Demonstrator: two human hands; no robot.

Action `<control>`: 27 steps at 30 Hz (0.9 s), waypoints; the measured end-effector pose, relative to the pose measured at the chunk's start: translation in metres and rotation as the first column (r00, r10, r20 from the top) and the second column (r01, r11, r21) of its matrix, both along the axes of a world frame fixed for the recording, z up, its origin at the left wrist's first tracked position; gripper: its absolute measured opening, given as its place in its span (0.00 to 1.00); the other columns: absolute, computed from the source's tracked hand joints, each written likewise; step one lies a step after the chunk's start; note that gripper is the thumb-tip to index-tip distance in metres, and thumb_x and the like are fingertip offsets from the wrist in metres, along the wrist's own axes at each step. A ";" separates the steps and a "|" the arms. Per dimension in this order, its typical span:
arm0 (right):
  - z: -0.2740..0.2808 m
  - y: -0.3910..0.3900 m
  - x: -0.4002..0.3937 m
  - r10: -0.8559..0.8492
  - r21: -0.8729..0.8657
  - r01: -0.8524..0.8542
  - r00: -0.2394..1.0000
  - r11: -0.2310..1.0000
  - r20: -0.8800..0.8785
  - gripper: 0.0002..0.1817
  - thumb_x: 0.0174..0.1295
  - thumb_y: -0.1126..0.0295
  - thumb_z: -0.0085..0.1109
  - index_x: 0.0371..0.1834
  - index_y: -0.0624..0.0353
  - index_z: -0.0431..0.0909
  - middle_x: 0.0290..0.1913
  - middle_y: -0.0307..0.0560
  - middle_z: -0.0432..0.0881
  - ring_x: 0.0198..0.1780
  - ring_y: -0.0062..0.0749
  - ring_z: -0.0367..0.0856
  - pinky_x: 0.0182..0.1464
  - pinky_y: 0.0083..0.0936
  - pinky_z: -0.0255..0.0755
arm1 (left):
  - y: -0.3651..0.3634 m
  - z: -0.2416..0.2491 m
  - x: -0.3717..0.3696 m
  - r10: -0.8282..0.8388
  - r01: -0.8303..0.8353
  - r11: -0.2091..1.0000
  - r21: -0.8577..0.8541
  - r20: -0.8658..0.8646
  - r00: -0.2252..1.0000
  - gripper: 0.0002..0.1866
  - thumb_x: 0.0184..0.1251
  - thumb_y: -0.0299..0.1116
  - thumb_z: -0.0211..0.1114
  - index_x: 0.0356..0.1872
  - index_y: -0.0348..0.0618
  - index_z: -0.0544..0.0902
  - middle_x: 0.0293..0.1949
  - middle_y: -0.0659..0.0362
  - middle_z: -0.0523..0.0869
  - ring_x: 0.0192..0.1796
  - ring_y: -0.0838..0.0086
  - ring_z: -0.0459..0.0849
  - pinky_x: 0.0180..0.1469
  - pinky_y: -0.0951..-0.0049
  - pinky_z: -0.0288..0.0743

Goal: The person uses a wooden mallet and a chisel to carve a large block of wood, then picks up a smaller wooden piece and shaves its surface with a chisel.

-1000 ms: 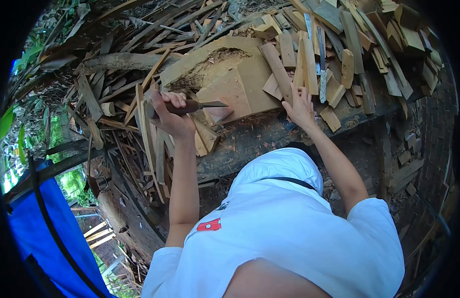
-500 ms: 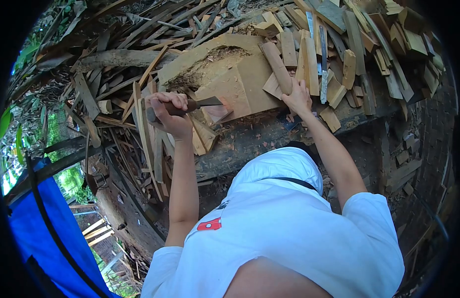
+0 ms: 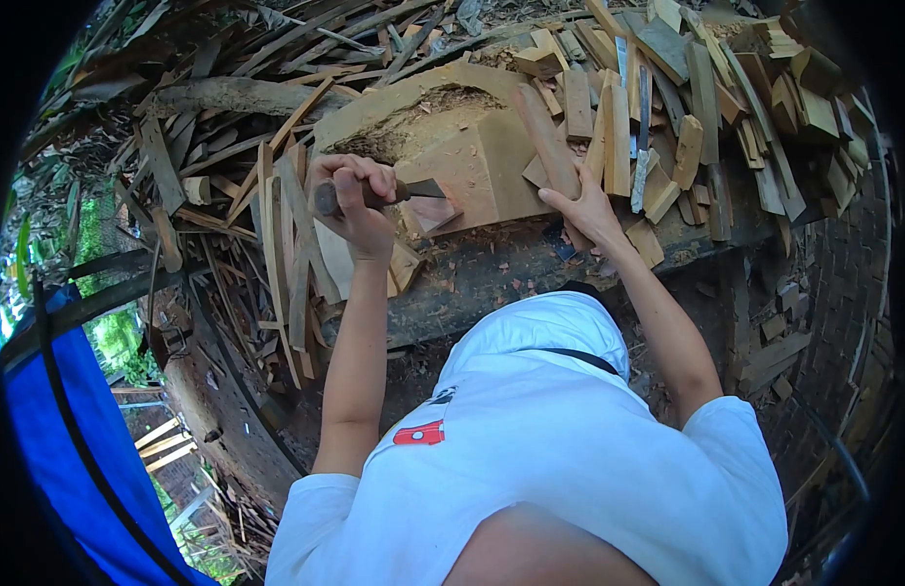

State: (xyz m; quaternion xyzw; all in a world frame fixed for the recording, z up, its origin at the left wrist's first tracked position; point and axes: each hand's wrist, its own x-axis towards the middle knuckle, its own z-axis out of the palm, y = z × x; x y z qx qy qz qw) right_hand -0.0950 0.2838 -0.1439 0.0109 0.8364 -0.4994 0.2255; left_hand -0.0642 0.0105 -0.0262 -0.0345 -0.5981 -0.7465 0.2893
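Note:
My left hand [image 3: 357,195] is closed around the wooden handle of a chisel [image 3: 428,189]. The blade points right, its tip over a reddish cut face at the near left corner of a large wooden block [image 3: 516,161]. That block has a rough, hollowed area toward its far left side. My right hand [image 3: 591,210] grips the near part of a long wooden bar [image 3: 547,137], thumb on the left and fingers on the right. The bar slants away across the right end of the block. My palm hides part of it.
Beneath the block runs a dark bench beam [image 3: 472,293] scattered with chips. Offcuts [image 3: 701,88] pile up at the right, among them a long metal blade-like strip [image 3: 644,112]. Loose slats [image 3: 282,244] crowd the left. A blue tarp [image 3: 72,439] hangs at lower left.
My left hand and the chisel have shifted slightly right and up. On the bar, my right hand's thumb has spread farther left. The whole view has turned a little.

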 end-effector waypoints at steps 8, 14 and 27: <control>0.066 -0.029 -0.022 0.161 -0.139 -0.171 0.984 0.975 -0.079 0.50 0.53 0.49 0.69 0.77 0.60 0.57 0.64 0.67 0.74 0.63 0.50 0.78 0.64 0.38 0.70 | 0.003 -0.002 -0.004 0.146 -0.144 0.988 0.054 -0.030 0.989 0.18 0.75 0.43 0.63 0.34 0.39 0.69 0.21 0.59 0.74 0.18 0.78 0.72 0.22 0.74 0.69; 0.060 -0.029 -0.009 0.192 -0.135 -0.204 0.977 0.970 -0.097 0.50 0.53 0.50 0.68 0.77 0.60 0.57 0.61 0.67 0.76 0.58 0.49 0.80 0.60 0.37 0.73 | -0.002 -0.005 0.001 0.138 -0.130 0.987 0.096 -0.076 0.988 0.18 0.76 0.42 0.63 0.33 0.40 0.69 0.21 0.59 0.74 0.19 0.78 0.72 0.21 0.75 0.69; 0.063 -0.016 0.010 0.146 -0.157 -0.130 0.984 0.979 0.100 0.50 0.55 0.56 0.69 0.79 0.63 0.55 0.40 0.57 0.84 0.27 0.32 0.83 0.34 0.31 0.78 | -0.008 -0.010 0.002 0.124 -0.117 0.989 0.094 -0.079 0.989 0.19 0.76 0.45 0.63 0.35 0.40 0.69 0.21 0.60 0.74 0.18 0.78 0.71 0.21 0.74 0.69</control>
